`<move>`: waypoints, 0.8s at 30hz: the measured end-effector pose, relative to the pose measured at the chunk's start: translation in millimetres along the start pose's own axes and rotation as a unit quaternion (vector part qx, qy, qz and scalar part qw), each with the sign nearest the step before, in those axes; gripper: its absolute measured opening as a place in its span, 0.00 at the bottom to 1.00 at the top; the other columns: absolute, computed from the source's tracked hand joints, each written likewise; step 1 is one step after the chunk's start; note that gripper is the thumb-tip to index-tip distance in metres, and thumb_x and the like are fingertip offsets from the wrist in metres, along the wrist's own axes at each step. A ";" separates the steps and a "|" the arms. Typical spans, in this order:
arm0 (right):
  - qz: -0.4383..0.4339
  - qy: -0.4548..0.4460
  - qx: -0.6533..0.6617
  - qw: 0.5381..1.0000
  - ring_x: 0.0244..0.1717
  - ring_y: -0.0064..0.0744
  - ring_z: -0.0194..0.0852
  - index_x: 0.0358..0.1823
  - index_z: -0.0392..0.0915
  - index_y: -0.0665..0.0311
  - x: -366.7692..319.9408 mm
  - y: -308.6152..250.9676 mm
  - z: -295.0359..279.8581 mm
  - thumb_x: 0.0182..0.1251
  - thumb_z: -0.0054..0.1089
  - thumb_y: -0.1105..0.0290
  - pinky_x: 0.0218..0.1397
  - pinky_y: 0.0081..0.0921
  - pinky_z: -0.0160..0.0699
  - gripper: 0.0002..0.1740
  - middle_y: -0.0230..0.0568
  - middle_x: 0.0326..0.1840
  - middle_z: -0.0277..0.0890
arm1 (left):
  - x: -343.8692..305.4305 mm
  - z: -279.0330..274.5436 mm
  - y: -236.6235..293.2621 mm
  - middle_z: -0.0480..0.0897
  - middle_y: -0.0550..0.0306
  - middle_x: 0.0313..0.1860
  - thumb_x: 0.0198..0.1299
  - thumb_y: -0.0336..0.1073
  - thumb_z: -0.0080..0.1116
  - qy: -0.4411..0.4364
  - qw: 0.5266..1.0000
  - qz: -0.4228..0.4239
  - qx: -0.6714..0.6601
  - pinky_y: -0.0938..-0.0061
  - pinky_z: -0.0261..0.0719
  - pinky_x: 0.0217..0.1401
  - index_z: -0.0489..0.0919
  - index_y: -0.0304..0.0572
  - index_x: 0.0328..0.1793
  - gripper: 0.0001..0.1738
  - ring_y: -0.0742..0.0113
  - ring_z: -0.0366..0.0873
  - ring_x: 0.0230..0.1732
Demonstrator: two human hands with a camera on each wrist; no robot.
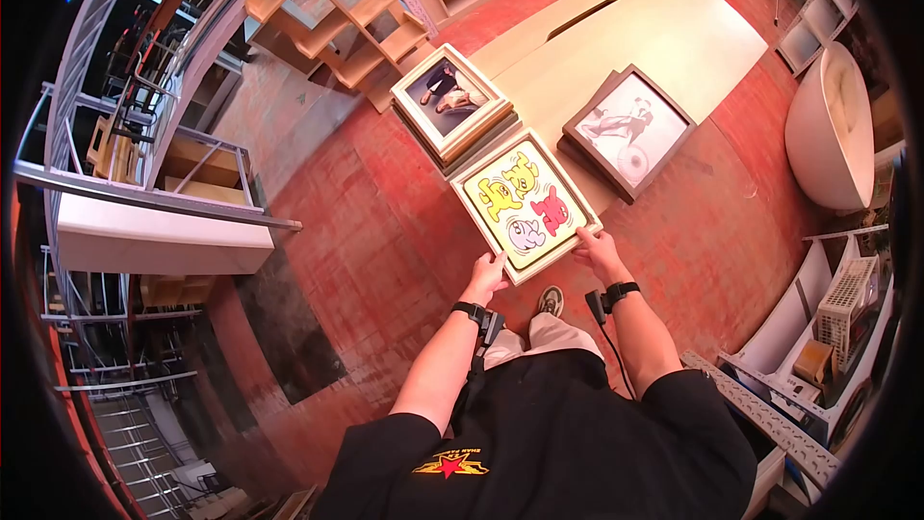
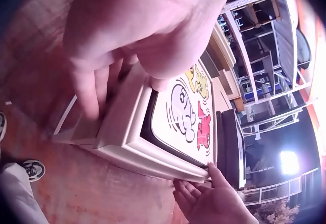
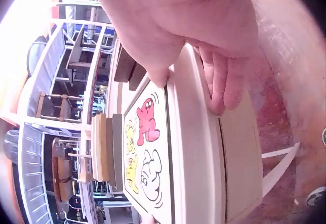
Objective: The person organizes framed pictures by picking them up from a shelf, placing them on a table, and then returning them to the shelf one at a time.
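A pale-framed picture (image 1: 535, 195) with yellow, red and pale purple cartoon figures lies face up at the near end of a pale wooden table (image 1: 674, 29). My left hand (image 1: 488, 274) holds its near left corner. At the near right corner, my right hand (image 1: 599, 252) grips the frame. In the left wrist view, the left thumb (image 2: 159, 84) rests on the frame's inner edge while the fingers reach down its outer side. The right wrist view shows the right thumb (image 3: 159, 76) on top likewise, fingers (image 3: 224, 89) against the frame's side.
Left of the cartoon picture is a stack of framed pictures (image 1: 452, 101), topped by a dark photo. Dark-framed pictures (image 1: 630, 130) lie stacked to the right. Wooden shelving (image 1: 351, 14) stands beyond, a white rounded tub (image 1: 833, 130) at far right, metal racks (image 1: 144, 183) at left.
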State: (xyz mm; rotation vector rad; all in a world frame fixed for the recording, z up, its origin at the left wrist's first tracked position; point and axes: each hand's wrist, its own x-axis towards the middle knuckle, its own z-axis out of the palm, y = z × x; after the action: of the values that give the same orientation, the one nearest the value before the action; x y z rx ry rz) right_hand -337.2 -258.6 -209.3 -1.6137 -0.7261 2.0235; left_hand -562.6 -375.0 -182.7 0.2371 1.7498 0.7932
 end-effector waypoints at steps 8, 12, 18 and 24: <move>0.000 -0.127 0.157 0.979 0.34 0.19 0.73 0.54 0.71 0.58 -28.2 42.4 -34.2 0.70 0.53 0.70 0.41 0.25 0.75 0.12 0.32 0.44 0.78 | -23.8 -20.6 -15.8 0.66 0.38 0.69 0.67 0.46 0.56 -0.147 0.987 -0.065 0.014 0.54 0.77 0.59 0.58 0.29 0.72 0.36 0.45 0.72 0.62; -0.023 -0.231 0.239 0.943 0.34 0.18 0.72 0.55 0.70 0.56 -19.6 73.8 -53.9 0.69 0.52 0.72 0.44 0.30 0.77 0.14 0.31 0.43 0.78 | -34.5 -19.7 -17.9 0.67 0.41 0.69 0.68 0.45 0.55 -0.177 0.982 -0.072 0.015 0.54 0.76 0.60 0.60 0.30 0.71 0.34 0.47 0.71 0.63; -0.113 -0.105 0.224 0.962 0.44 0.27 0.79 0.59 0.66 0.56 -66.9 64.8 -37.6 0.67 0.54 0.73 0.53 0.40 0.80 0.19 0.35 0.52 0.77 | -37.2 -29.4 -34.8 0.77 0.48 0.59 0.66 0.44 0.58 -0.226 0.972 -0.067 0.020 0.54 0.74 0.60 0.64 0.39 0.69 0.30 0.54 0.78 0.57; -0.189 -0.070 0.248 0.948 0.51 0.33 0.80 0.62 0.64 0.61 -138.8 59.5 -20.1 0.65 0.54 0.74 0.53 0.40 0.83 0.23 0.40 0.55 0.76 | -45.1 -51.9 -47.9 0.78 0.51 0.58 0.64 0.47 0.59 -0.340 0.940 -0.022 -0.018 0.53 0.74 0.60 0.68 0.44 0.67 0.29 0.53 0.79 0.54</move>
State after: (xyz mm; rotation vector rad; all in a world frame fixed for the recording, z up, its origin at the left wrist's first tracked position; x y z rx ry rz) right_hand -289.0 -389.9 -148.8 -0.9714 -0.4727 1.8528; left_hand -583.6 -455.1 -170.5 0.3937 1.0823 0.6099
